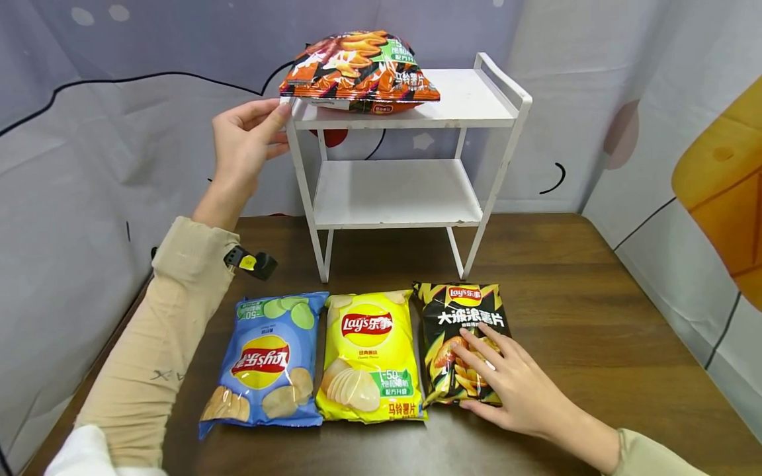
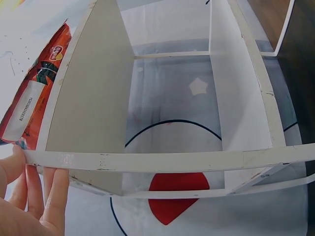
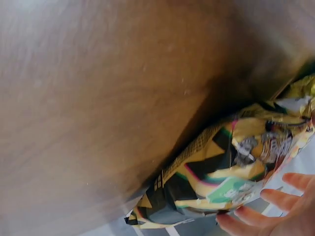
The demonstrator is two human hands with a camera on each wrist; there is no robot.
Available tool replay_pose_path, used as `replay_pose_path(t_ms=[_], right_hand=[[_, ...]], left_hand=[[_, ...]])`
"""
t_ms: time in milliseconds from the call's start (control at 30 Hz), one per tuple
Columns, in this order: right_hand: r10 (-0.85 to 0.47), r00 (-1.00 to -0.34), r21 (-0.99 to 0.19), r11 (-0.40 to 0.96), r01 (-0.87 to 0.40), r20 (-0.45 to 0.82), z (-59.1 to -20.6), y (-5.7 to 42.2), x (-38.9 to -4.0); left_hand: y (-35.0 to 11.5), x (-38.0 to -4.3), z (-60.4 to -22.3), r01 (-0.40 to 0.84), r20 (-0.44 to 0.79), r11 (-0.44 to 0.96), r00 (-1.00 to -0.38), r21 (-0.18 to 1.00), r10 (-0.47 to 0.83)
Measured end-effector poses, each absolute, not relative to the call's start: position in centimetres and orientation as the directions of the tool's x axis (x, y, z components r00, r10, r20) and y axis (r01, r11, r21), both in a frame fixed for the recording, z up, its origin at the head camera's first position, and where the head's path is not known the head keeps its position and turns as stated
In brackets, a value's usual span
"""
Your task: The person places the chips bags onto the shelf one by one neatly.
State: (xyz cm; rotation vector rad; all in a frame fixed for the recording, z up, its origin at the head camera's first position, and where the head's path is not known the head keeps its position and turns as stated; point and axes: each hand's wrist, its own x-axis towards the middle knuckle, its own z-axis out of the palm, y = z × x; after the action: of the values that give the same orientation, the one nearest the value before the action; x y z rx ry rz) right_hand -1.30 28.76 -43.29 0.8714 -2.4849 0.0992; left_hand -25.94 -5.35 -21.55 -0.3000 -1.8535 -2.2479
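Lay's black chip bag (image 1: 439,334): long axis twelve-to-six o'clock, logo end at twelve. Right hand (image 1: 514,387) spread on it, fingers toward ten; left hand (image 1: 244,142) pinches white rack (image 1: 395,192) corner.

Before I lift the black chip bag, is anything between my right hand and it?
Nothing visible. The right hand lies over the lower front of the black chip bag, and the yellow chip bag lies beside that bag, not in between.

Beige sleeves (image 1: 145,350); black device (image 1: 264,266) with yellow label (image 1: 247,262) at left cuff (image 1: 190,254)
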Motion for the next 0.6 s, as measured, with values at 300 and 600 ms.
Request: replay_pose_path(t_ms=[300,600], right_hand=[[-0.564,-0.719,0.103,0.81,-0.577,0.407,-44.0,28.6,-0.6],[-0.541,-0.761,0.123,0.835,-0.536,0.357,-44.9,28.0,-0.6]], left_hand=[[-5.3,-26.0,-21.6,0.295,0.295,-0.182,-0.955,0.938,-0.03],[-5.4,-26.1,-21.6,0.302,0.302,-0.18,-0.953,0.936,-0.028]])
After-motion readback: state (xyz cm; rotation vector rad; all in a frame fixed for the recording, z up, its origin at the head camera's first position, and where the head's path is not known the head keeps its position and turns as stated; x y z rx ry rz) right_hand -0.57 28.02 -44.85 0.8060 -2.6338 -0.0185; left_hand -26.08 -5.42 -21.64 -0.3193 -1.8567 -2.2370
